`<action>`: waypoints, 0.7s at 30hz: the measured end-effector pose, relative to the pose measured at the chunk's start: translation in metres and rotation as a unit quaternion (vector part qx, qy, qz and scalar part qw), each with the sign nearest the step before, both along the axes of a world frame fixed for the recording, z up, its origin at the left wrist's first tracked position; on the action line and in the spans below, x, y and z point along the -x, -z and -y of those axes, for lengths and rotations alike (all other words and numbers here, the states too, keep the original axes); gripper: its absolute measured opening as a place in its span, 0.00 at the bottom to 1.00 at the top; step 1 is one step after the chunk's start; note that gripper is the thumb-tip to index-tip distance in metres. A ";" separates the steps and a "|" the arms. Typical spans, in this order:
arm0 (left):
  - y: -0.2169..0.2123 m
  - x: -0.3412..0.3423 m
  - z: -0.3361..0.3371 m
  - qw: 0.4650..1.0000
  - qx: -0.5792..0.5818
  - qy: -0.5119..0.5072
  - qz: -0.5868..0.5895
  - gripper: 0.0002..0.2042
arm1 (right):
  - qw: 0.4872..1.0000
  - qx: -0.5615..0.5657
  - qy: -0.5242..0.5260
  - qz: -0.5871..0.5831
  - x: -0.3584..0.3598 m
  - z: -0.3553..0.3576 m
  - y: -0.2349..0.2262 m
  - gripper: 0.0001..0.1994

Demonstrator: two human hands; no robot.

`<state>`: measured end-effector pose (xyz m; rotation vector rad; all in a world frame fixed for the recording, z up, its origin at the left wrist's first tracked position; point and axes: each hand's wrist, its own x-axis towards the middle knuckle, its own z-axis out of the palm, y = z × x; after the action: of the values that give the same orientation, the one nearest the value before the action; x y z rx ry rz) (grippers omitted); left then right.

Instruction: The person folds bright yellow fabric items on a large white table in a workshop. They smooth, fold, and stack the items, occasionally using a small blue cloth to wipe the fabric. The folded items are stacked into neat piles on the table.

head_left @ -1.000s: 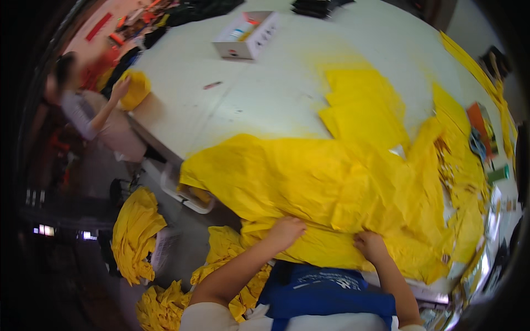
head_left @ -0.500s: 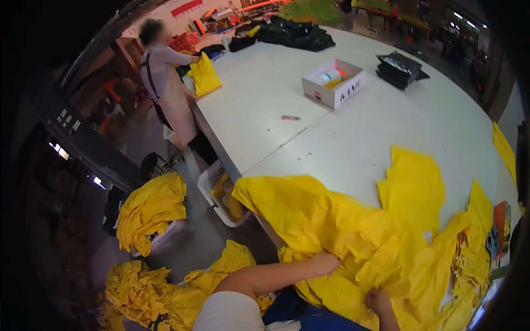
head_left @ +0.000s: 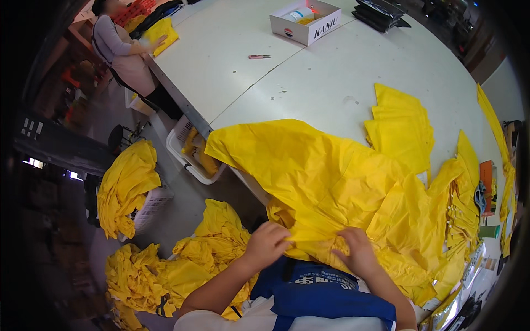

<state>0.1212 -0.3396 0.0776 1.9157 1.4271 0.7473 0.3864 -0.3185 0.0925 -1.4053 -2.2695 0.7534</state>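
Note:
A large piece of thin, wrinkled yellow fabric [head_left: 314, 171] lies spread over the near edge of the white table, part of it hanging down toward me. My left hand [head_left: 268, 244] is closed on its near edge, pinching the cloth with the fingertips. A short way to the right, my right hand [head_left: 358, 252] grips the same edge between thumb and fingers. Between both hands the edge runs fairly straight, just above my blue apron [head_left: 326, 295]. Beyond the fabric, flat yellow cut pieces [head_left: 400, 127] lie stacked on the table.
Yellow cloth heaps [head_left: 149, 281] lie at lower left, near a filled basket [head_left: 152, 207]. A white bin [head_left: 179, 151] stands by the table [head_left: 221, 71]. Farther off are an open box [head_left: 309, 34], a small red tool [head_left: 259, 57], black packets [head_left: 381, 15] and a co-worker [head_left: 124, 55] handling yellow cloth.
My view has tilted down toward my hands. My left hand has drawn back to the fabric's near edge, and my right hand has moved up and left, closer to it.

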 end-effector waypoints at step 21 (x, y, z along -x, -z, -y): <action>0.017 0.017 -0.012 0.650 0.266 -0.181 0.688 0.13 | 0.909 -0.160 -0.385 0.020 0.084 -0.024 -0.022 0.13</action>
<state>0.1040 -0.3278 0.0605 0.2116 0.7588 1.3215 0.3021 -0.2947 0.1149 -0.3475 -2.8201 0.5067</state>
